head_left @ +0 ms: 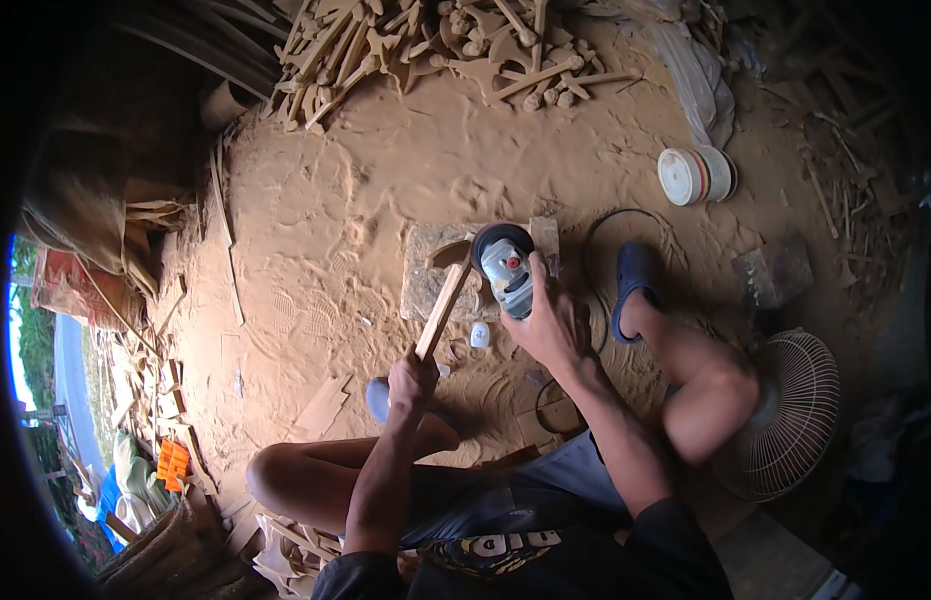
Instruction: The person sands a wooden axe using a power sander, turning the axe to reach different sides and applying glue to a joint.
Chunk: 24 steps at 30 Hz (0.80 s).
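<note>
My left hand [412,383] is closed round the lower end of a pale wooden piece [442,309], which slants up and away to the right. At its far end the wood has a curved, darker head [448,252]. My right hand [555,322] grips an angle grinder [508,274] by its body, fingers wrapped round it. The grinder's dark round disc [501,236] is against or very close to the wood's upper end; exact contact I cannot tell. Beneath both lies a dusty, flat block [417,270] on the ground.
Sawdust covers the floor [315,200]. Carved wooden pieces [465,50] are heaped at the far side. A white tub [696,176] lies at the right, and a fan [785,415] stands by my right knee. A cable [589,232] loops near my blue clog [633,275]. A small white bottle [479,334] lies near the block.
</note>
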Available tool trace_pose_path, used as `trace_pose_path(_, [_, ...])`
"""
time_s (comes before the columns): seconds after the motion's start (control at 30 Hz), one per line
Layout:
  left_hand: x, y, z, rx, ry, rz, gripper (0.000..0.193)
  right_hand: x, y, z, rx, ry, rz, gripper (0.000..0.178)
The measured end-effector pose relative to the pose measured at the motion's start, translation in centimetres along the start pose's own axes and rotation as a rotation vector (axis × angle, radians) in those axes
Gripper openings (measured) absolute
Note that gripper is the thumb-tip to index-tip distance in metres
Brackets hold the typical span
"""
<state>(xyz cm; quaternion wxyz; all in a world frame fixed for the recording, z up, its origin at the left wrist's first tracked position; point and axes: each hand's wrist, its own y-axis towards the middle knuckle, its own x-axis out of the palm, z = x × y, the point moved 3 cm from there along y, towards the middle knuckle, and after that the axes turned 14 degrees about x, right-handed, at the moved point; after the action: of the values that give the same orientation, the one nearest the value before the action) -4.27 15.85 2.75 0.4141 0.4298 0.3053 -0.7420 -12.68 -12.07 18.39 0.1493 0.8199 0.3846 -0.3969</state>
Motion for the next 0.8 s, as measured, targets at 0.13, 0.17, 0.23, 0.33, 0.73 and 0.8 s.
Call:
trace_pose_path(0.13, [0.1, 0.1, 0.2, 0.014, -0.002, -0.011, 0.034, 0.4, 0.4, 0.4, 0.038, -0.026, -0.002, 0.095])
trace_pose_path(0.17, [0.1, 0.1, 0.3, 0.001, -0.014, -0.005, 0.035, 0.5, 0.6, 0.5, 0.025, 0.012, 0.016, 0.094])
trace_pose_path(0.23, [0.3, 0.0, 0.6, -0.009, -0.027, 0.0, 0.035, 0.7, 0.9, 0.9, 0.024, 0.021, 0.045, 0.094])
trace_pose_path(0.33, [0.1, -0.2, 0.2, -0.039, -0.012, 0.003, 0.036, 0.1, 1.6, 0.5, 0.017, 0.094, 0.077, 0.094])
trace_pose_path(0.73, [0.3, 0.0, -0.4, 0.008, 0.023, 0.018, 0.034, 0.1, 2.9, 1.5, -0.005, 0.24, 0.104, 0.093])
trace_pose_path(0.8, [0.6, 0.2, 0.2, 0.0, -0.013, 0.021, 0.032, 0.3, 3.3, 3.0, 0.026, 0.312, 0.143, 0.09])
